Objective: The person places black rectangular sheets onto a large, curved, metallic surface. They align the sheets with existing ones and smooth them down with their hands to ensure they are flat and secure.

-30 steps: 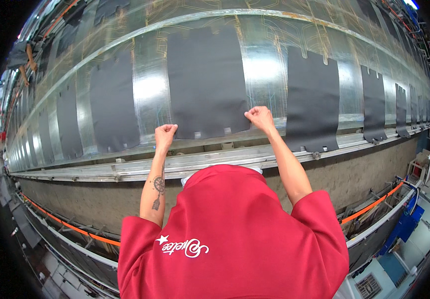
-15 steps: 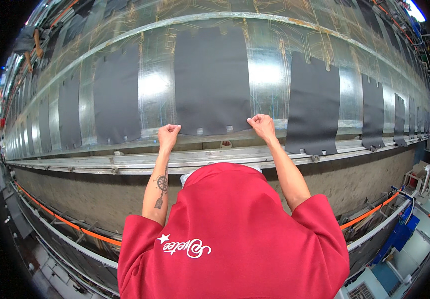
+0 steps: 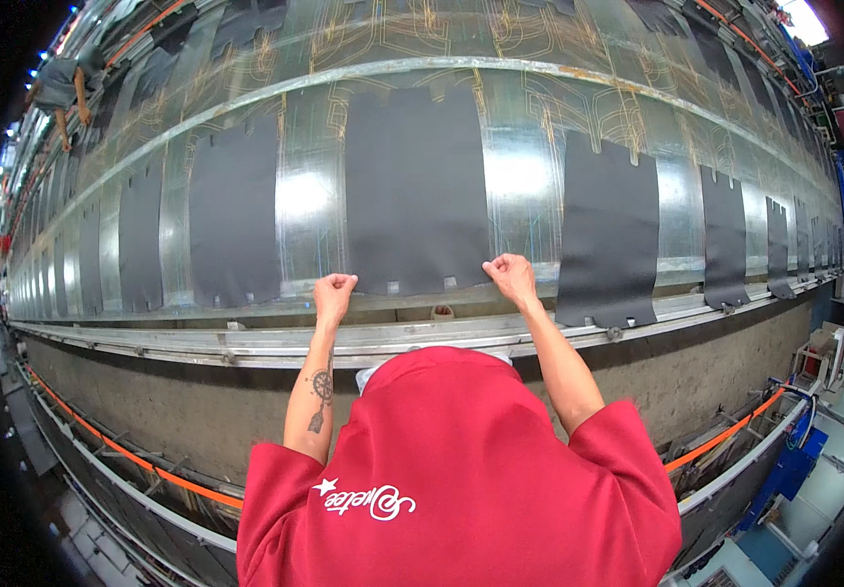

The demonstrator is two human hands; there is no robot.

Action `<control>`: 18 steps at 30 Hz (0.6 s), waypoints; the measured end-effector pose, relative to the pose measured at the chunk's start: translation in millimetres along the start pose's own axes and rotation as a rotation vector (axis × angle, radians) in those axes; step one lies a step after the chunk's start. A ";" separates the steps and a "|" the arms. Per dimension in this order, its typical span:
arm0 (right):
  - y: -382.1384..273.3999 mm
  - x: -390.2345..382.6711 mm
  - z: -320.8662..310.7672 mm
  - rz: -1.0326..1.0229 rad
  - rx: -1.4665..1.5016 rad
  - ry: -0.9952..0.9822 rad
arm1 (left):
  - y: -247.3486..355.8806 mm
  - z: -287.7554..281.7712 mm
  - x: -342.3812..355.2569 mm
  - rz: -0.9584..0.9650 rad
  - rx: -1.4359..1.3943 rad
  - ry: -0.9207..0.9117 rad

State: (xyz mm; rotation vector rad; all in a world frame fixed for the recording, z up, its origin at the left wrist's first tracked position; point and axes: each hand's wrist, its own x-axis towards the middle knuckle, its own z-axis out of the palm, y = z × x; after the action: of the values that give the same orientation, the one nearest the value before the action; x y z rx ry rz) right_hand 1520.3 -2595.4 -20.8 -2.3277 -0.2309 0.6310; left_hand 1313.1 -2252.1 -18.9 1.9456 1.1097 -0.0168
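A dark grey fabric panel with notched edges lies flat on the long glossy table in front of me. My left hand pinches its near left corner, thumb and fingertips closed on the edge. At the near right corner my right hand holds the panel in the same way. Two small pale notches show along the near edge between my hands.
Similar grey panels lie in a row on both sides, one at left and one at right. A metal rail runs along the table's near edge. At the far left a co-worker's arm reaches over the table.
The whole scene sits slightly lower in the picture as the view shifts. Both my hands keep their hold on the panel's near corners, and the panel still lies on the table.
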 end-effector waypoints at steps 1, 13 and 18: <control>1.2 1.1 0.7 0.010 0.004 0.004 | -0.6 0.9 1.1 0.008 -0.011 0.000; -12.6 -2.2 -3.7 -0.015 -0.051 0.089 | -14.1 8.8 -12.7 0.164 -0.147 0.097; -73.7 24.5 9.3 -0.472 -0.161 0.196 | -39.1 -6.1 -71.1 0.357 0.108 0.341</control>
State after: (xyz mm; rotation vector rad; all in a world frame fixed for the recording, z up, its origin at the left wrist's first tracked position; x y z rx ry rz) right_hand 1537.6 -2527.4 14.0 -2.3451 -0.7343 0.1533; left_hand 1240.4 -2288.4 -13.1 2.2767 0.9713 0.4721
